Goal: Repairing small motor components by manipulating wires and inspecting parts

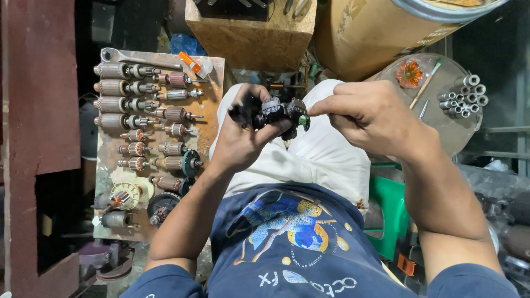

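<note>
Hands on a small motor armature above the lap

Left hand grips a dark motor armature, fingers curled around its left end and clenched on it. Right hand pinches the other end, thumb and forefinger closed on the green-tipped shaft end. The part hangs in the air between both hands, over pale trousers and above a blue printed shirt.

To the person's left lies a rusty board bearing rows of copper-wound armatures, with a spanner along its far edge and an orange-handled cutter just beside that. On the right, a round clear lid carries a cluster of short metal tubes and an orange flower-shaped piece. A green stool shows beside the right forearm
</note>
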